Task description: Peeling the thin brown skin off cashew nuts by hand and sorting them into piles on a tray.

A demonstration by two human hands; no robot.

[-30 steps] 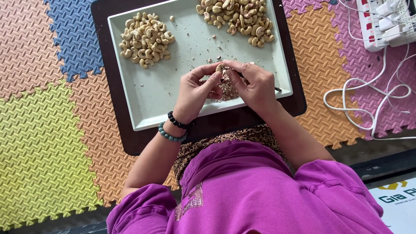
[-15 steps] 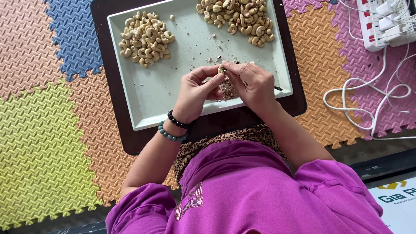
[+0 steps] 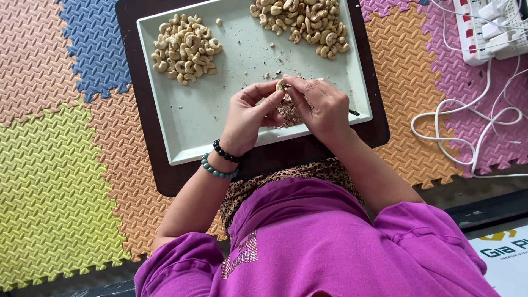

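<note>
The person's left hand (image 3: 248, 115) and right hand (image 3: 322, 107) meet over the near half of a pale grey tray (image 3: 192, 118), and between their fingertips sits a single cashew nut (image 3: 281, 85). Both hands are closed narrowly on it: the left thumb and forefinger pinch it from one side, the right thumb and forefinger from the other, the remaining fingers curled in loosely. Whether the right hand also holds a small tool cannot be told, since the fingers cover that spot.

The nut is held just above the tray, over a small heap of brown skin flakes (image 3: 287, 113) that lies on the tray directly under the hands. Toward the tray's far left corner lies a pile of pale peeled cashews (image 3: 184, 48); toward its far right edge lies a second, browner-flecked pile of cashews (image 3: 302, 19). The tray rests on a dark brown board (image 3: 165, 176), which lies on coloured foam floor mats (image 3: 55, 165). Well to the right of the tray, white cables (image 3: 473, 126) trail from a power strip (image 3: 487, 27).

A kernel like this is likely very light, hard yet brittle, and apt to snap at the inner curve. Its papery skin looks thin and flaky. It seems best taken by the two rounded ends with fingertip pressure only, leaving the curved back free.
</note>
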